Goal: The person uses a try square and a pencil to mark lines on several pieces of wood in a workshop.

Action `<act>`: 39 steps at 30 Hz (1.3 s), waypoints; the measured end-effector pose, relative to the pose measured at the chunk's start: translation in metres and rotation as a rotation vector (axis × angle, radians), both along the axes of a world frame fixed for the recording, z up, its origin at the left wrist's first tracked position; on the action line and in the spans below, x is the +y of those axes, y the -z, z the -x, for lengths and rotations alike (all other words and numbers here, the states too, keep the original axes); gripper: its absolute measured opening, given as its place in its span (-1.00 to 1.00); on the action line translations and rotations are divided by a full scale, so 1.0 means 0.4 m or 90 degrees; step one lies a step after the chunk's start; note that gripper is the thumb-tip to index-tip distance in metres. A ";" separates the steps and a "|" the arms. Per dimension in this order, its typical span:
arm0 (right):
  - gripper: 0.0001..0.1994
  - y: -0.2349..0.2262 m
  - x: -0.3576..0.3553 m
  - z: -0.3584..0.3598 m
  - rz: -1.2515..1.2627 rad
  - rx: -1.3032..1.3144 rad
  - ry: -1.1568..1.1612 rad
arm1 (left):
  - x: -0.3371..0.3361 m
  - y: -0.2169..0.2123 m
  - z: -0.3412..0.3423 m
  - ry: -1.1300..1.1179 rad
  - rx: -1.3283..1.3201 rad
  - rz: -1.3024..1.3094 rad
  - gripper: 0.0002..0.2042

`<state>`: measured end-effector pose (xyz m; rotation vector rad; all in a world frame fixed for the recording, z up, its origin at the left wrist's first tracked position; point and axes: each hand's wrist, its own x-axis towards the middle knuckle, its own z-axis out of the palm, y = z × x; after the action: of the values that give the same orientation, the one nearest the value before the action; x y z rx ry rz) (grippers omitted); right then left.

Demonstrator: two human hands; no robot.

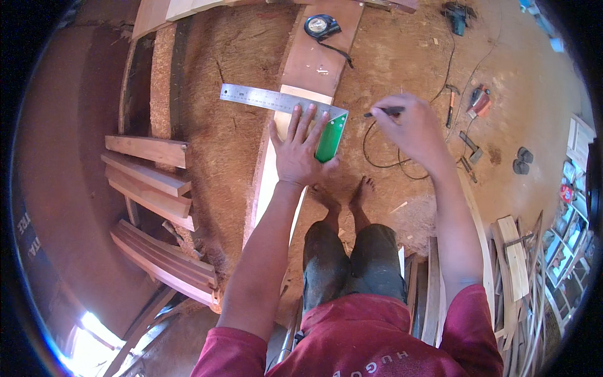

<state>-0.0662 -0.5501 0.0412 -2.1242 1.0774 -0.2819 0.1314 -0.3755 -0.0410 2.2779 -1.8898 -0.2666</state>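
Note:
A try square with a steel blade [254, 96] and a green stock [330, 139] lies across a long wooden board [271, 169]. My left hand [301, 147] is spread over it, fingertips on the blade and thumb near the lower end of the stock. Right of the square, my right hand [408, 125] is raised and closed around a dark, slim marking pencil [377, 114]. Its tip points left toward the square's corner, apart from the board. The exact kind of the pencil is hard to make out.
A tape measure [319, 26] sits on the board's far end. Cut timber pieces [147, 151] are stacked at left. On the right floor lie a hammer [451, 103], a red power tool [480, 102], a mallet-like tool [471, 146], sandals [522, 161] and a cable [377, 164].

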 end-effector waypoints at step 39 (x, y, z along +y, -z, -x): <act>-0.78 0.078 0.473 -0.379 -0.199 -0.131 -1.072 | 0.813 -0.064 0.468 -1.536 0.712 1.271 -0.77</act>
<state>0.0854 -0.3608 0.0100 -1.9310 -0.8752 0.4431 -0.0558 -0.0503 -0.0155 0.6764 1.2907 0.4248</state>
